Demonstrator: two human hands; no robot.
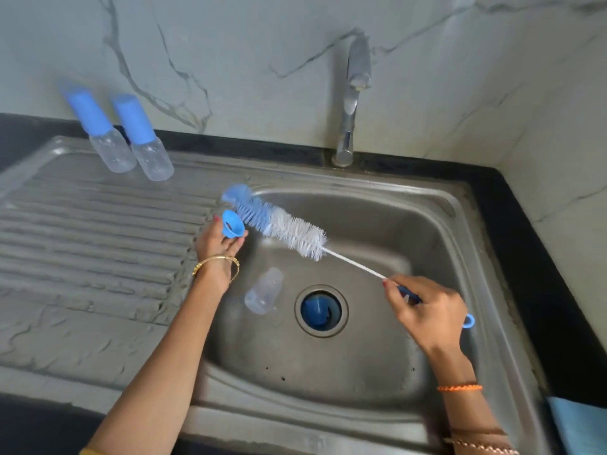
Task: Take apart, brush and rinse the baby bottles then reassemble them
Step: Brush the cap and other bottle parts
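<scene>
My left hand holds a small blue bottle collar ring over the left rim of the sink basin. My right hand grips the blue handle of a long bottle brush, whose blue and white bristles reach up-left and touch the ring. A clear bottle body lies on its side on the basin floor, left of the drain. Two assembled baby bottles with blue caps, one beside the other, stand at the back of the drainboard.
The steel sink has a ribbed drainboard on the left. A blue piece sits in the drain. A chrome tap rises behind the basin, no water running. A blue cloth lies at the bottom right, on the black counter.
</scene>
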